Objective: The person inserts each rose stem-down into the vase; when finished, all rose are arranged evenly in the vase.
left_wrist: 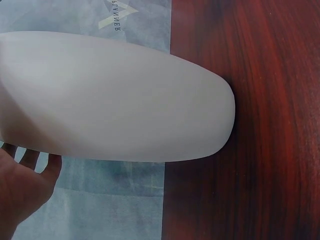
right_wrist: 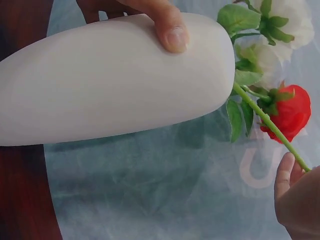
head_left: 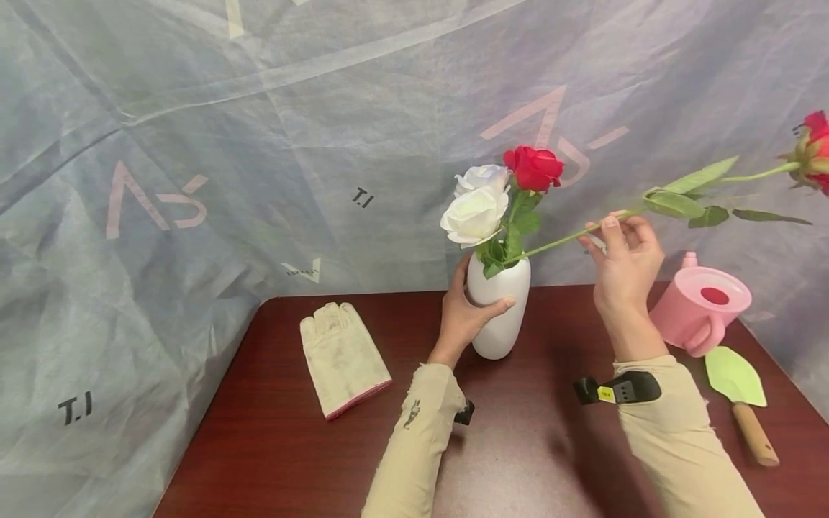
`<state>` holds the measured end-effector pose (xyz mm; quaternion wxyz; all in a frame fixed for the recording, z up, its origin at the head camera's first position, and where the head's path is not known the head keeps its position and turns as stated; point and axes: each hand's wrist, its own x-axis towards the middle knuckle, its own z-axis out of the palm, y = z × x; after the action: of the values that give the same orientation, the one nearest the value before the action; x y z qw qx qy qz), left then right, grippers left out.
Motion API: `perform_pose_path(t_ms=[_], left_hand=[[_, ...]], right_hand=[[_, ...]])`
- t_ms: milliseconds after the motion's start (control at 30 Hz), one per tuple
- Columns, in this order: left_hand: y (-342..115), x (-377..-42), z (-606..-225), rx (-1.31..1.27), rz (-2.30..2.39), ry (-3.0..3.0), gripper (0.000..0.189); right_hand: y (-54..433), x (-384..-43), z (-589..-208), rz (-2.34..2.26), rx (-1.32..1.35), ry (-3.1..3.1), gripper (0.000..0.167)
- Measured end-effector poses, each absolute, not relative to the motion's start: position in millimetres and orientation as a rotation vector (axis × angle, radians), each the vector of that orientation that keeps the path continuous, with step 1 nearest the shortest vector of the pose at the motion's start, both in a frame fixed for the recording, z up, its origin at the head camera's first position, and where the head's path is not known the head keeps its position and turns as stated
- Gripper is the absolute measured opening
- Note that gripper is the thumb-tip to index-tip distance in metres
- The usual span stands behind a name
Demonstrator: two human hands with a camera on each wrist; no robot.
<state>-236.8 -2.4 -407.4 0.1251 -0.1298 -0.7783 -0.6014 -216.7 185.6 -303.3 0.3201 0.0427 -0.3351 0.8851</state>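
A white vase (head_left: 497, 324) stands on the table, gripped near its upper part by my left hand (head_left: 468, 316), thumb across its front. Two white roses (head_left: 476, 216) and a red rose (head_left: 535, 169) rise from its mouth. My right hand (head_left: 624, 262) pinches the green stem (head_left: 570, 236) of another red rose, whose bloom (head_left: 816, 155) is cut off by the right edge of the head view. That stem slants down to the left, its lower end at the vase mouth. In the right wrist view, the stem (right_wrist: 270, 124) meets the vase rim beside the leaves.
A cream work glove (head_left: 345, 360) lies on the dark red table (head_left: 272, 446) at left. To the right are a pink watering can (head_left: 689, 306) and a light green trowel (head_left: 736, 378) with a wooden handle. A grey sheet (head_left: 291, 144) hangs behind the table.
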Motion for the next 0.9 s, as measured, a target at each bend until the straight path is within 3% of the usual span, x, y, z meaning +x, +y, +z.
perform_pose_path(t_ms=[267,433,533,700,900], left_hand=[[-3,-235,-405,-0.38,-1.764,-2.263,0.095],[-2,-236,-406,-0.396,-1.762,-2.256,0.095],[-2,-236,-406,-0.396,-1.768,-2.255,0.095],[-2,-236,-406,-0.398,-1.768,-2.266,0.096],[-1,-236,-407,-0.393,-1.769,-2.285,0.095]], right_hand=[[171,-224,-304,2.196,0.145,-1.09,0.004],[161,-228,-309,2.054,0.172,-1.334,0.009],[156,-229,-314,1.908,0.141,-1.583,0.002],[151,-229,-323,1.565,0.065,-1.997,0.019],[150,-226,-329,1.392,0.113,-2.21,0.024]])
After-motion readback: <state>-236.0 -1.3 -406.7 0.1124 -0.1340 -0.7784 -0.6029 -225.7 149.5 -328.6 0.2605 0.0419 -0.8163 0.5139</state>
